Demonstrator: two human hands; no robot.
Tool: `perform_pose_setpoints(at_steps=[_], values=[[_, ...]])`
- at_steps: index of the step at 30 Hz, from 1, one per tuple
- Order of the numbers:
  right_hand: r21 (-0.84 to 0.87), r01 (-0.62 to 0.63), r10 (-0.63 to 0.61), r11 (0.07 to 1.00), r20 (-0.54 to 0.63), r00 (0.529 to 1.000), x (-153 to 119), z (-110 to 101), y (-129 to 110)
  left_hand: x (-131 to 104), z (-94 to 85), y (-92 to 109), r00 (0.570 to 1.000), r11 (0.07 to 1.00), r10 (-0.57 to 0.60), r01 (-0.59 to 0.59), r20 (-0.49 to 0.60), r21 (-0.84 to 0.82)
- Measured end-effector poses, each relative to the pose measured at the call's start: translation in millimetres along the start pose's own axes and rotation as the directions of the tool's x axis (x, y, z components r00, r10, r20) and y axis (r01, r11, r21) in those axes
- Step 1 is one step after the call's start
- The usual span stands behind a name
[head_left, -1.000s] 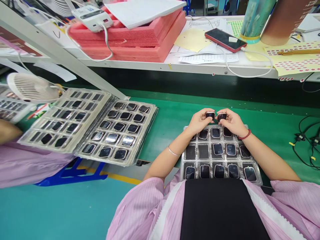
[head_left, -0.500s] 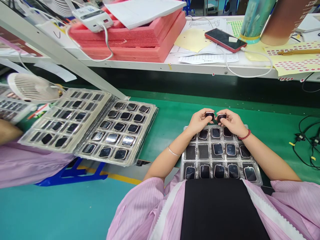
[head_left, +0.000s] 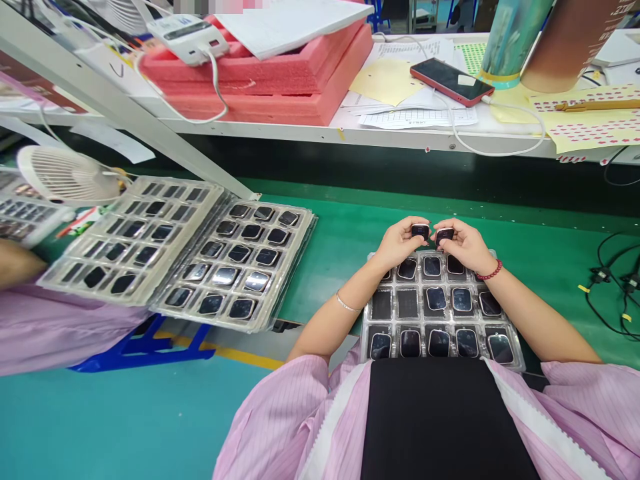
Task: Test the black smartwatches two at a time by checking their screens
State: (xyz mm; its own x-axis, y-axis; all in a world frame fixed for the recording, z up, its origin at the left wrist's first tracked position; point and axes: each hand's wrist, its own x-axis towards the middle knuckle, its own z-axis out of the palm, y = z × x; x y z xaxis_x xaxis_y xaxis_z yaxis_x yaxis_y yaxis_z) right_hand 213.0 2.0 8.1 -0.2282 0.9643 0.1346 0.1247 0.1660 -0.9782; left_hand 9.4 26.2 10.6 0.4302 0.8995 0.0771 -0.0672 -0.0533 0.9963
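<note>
The left hand [head_left: 400, 241] and right hand [head_left: 466, 245] each pinch a watch, the left one [head_left: 420, 230] beside the right one [head_left: 445, 234], both out of the tray [head_left: 421, 313], near its far edge above the counter [head_left: 335, 260].

The left forearm [head_left: 331, 319] reaches toward about 1 o'clock, and the right forearm [head_left: 540, 310] toward about 10 o'clock, so the two arms slant inward. At their ends the left grip [head_left: 397, 244] and the right grip [head_left: 466, 244] are close together, knuckles up, the left at 9 o'clock of the right. Both have curled fingers and a thumb pressed in, each pinched closed.
</note>
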Motion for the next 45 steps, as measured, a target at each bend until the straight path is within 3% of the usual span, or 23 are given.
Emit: perform_pose_setpoints(at_steps=[12, 20, 23, 25, 27, 28, 30, 32, 33, 34, 35, 37, 39, 40, 41, 42, 43, 45], values=[[-0.021, 0.036, -0.035, 0.999, 0.005, 0.999, 0, 1, 1, 2, -1.3, -5, 0.999, 0.999, -0.031, 0.031, 0.018, -0.016], [-0.017, -0.003, 0.004, 1.000, 0.016, 1.000, 1, 0, 2, 7, -2.9, -6, 0.995, 0.980, -0.094, 0.095, 0.016, -0.173], [-0.022, -0.021, 0.021, 1.000, -0.003, 1.000, 2, 0, 3, 4, -6.5, 8, 0.983, 0.937, -0.164, 0.183, 0.086, -0.299], [-0.003, -0.019, 0.019, 1.000, -0.020, 1.000, 2, 0, 2, -8, -5.3, 30, 0.960, 0.881, -0.180, 0.254, 0.215, -0.398], [0.017, -0.009, 0.009, 1.000, -0.023, 1.000, 1, -1, 1, -29, 1.1, 58, 0.903, 0.828, -0.135, 0.328, 0.408, -0.454], [0.029, -0.010, 0.011, 1.000, -0.015, 1.000, 0, -2, 1, -42, 6.3, 72, 0.844, 0.806, -0.101, 0.380, 0.527, -0.454], [0.062, -0.034, 0.034, 0.997, 0.006, 0.999, 0, -4, 2, -65, 18.8, 99, 0.632, 0.750, -0.037, 0.529, 0.774, -0.396], [0.132, -0.092, 0.089, 0.987, 0.027, 0.996, 0, -6, 2, -79, 30.4, 118, 0.406, 0.715, 0.026, 0.631, 0.913, -0.301], [0.183, -0.124, 0.119, 0.975, 0.038, 0.992, 0, -8, 1, -83, 34.7, 124, 0.334, 0.699, 0.066, 0.657, 0.940, -0.282], [0.239, -0.155, 0.147, 0.959, 0.051, 0.988, 1, -9, -1, -84, 37.6, 129, 0.291, 0.684, 0.105, 0.673, 0.951, -0.282], [0.295, -0.184, 0.171, 0.938, 0.067, 0.983, 1, -9, -4, -84, 39.3, 132, 0.285, 0.671, 0.137, 0.678, 0.949, -0.300], [0.383, -0.228, 0.202, 0.895, 0.108, 0.973, 0, -10, -14, -84, 39.4, 135, 0.300, 0.667, 0.161, 0.669, 0.940, -0.327], [0.433, -0.259, 0.211, 0.863, 0.156, 0.965, -5, -10, -32, -87, 35.5, 134, 0.309, 0.720, 0.111, 0.630, 0.944, -0.291], [0.452, -0.274, 0.210, 0.849, 0.187, 0.960, -10, -9, -44, -90, 31.8, 133, 0.331, 0.756, 0.073, 0.596, 0.941, -0.269], [0.471, -0.289, 0.204, 0.834, 0.224, 0.953, -16, -7, -57, -94, 26.9, 130, 0.384, 0.786, 0.043, 0.557, 0.922, -0.269], [0.490, -0.308, 0.193, 0.816, 0.271, 0.943, -24, -4, -72, -98, 20.8, 126, 0.474, 0.809, 0.024, 0.509, 0.880, -0.296], [0.511, -0.326, 0.175, 0.796, 0.321, 0.931, -33, 0, -88, -100, 13.7, 121, 0.592, 0.825, 0.013, 0.449, 0.806, -0.343], [0.542, -0.376, 0.139, 0.752, 0.428, 0.893, -53, 8, -119, -100, -1.3, 110, 0.819, 0.851, 0.004, 0.299, 0.574, -0.432]])
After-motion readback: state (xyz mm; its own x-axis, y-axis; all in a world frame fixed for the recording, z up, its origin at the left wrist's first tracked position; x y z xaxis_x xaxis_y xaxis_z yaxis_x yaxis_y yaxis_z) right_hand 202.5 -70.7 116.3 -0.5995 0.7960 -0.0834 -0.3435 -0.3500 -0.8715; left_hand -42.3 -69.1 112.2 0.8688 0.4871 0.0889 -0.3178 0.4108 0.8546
